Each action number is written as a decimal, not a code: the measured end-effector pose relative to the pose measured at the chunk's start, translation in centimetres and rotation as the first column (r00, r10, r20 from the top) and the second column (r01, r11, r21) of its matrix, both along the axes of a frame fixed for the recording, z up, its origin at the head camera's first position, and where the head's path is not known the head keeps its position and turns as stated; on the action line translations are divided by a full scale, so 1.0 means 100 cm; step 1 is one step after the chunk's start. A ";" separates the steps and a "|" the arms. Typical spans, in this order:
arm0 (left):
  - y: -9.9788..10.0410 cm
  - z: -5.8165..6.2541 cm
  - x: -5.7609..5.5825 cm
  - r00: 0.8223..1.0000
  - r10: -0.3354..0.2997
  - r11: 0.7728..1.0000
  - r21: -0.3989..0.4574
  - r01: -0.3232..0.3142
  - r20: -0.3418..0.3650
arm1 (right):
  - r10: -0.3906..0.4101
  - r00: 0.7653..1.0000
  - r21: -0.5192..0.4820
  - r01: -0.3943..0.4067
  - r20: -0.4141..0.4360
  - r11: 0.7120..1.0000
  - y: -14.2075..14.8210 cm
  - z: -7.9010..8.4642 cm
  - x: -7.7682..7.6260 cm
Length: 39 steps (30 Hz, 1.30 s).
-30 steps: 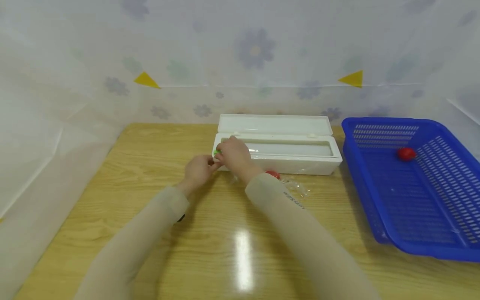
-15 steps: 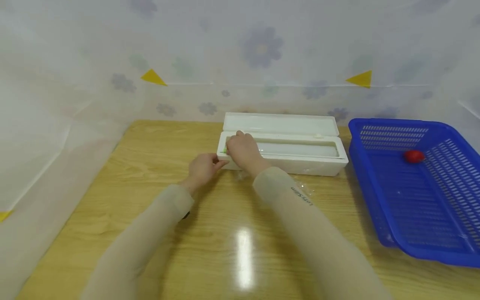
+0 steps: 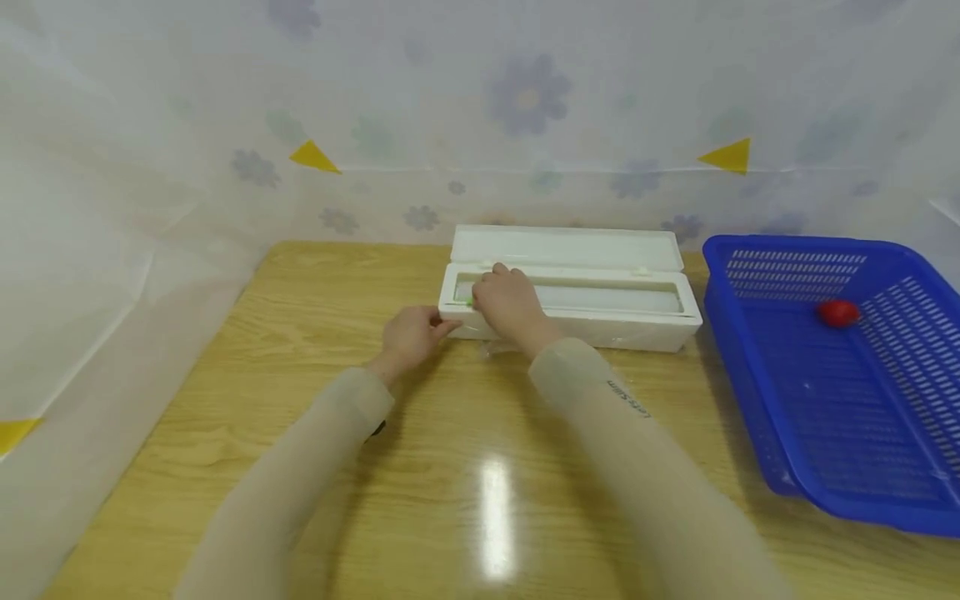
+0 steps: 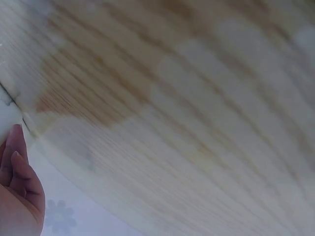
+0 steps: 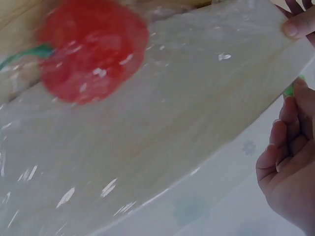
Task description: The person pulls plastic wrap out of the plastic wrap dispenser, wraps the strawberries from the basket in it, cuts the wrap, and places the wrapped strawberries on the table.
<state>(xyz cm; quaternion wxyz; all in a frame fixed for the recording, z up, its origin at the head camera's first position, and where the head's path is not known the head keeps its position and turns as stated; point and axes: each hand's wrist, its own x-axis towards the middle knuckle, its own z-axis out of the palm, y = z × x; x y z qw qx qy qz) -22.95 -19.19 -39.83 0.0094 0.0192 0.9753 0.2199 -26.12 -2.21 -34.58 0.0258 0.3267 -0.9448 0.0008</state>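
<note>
A long white cling film dispenser (image 3: pixel 585 332) stands at the back of the table with its lid (image 3: pixel 566 247) raised. My left hand (image 3: pixel 408 337) grips its left front corner; the thumb lies along the front face. My right hand (image 3: pixel 510 304) pinches a small green slider (image 5: pixel 289 89) on the dispenser's front edge, a little right of the left end. Clear film (image 5: pixel 123 147) hangs over the front in the right wrist view. Under it shows a red, fruit-like thing (image 5: pixel 93 49) with a green stem, hidden behind my right arm in the head view.
A blue plastic basket (image 3: pixel 765 400) stands close to the dispenser's right end, with a red round thing (image 3: pixel 838 313) inside. The wooden table (image 3: pixel 420 483) meets a flowered white sheet (image 3: pixel 420 100) behind, which also hangs at the left.
My right hand has slid to the right along the dispenser's front edge with the green slider. The left hand has kept its grip on the corner. The head view has shifted slightly.
</note>
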 end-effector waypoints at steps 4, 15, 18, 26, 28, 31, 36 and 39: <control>-0.001 -0.001 -0.001 1.000 0.015 1.000 -0.010 -0.015 -0.008 | -0.041 0.999 -0.074 0.042 0.025 0.996 0.022 -0.004 0.001; -0.003 0.001 0.003 1.000 -0.008 1.000 -0.014 0.008 0.022 | -0.123 0.992 -0.216 0.120 0.003 0.969 0.074 -0.012 0.010; -0.004 0.002 0.003 1.000 -0.012 1.000 -0.018 0.013 0.026 | -0.161 0.987 -0.233 0.153 -0.017 0.960 0.091 -0.015 0.012; 0.004 0.005 0.003 0.999 -0.027 1.000 0.002 0.027 0.039 | -0.210 0.978 -0.278 0.198 -0.012 0.940 0.123 -0.012 0.019; 0.006 0.005 0.002 0.999 -0.035 0.999 0.007 0.035 0.037 | -0.228 0.974 -0.283 0.219 0.003 0.934 0.133 -0.009 0.020; 0.006 0.004 0.002 0.999 -0.042 0.999 0.018 0.042 0.022 | -0.273 0.962 -0.300 0.267 0.021 0.916 0.151 -0.005 0.022; 0.000 0.003 0.003 0.999 -0.041 0.999 0.023 0.040 0.009 | -0.328 0.937 -0.297 0.349 0.121 0.889 0.162 -0.001 0.022; -0.001 0.002 0.003 0.998 -0.057 0.998 0.022 0.057 0.016 | -0.356 0.915 -0.284 0.397 0.188 0.873 0.158 0.001 0.020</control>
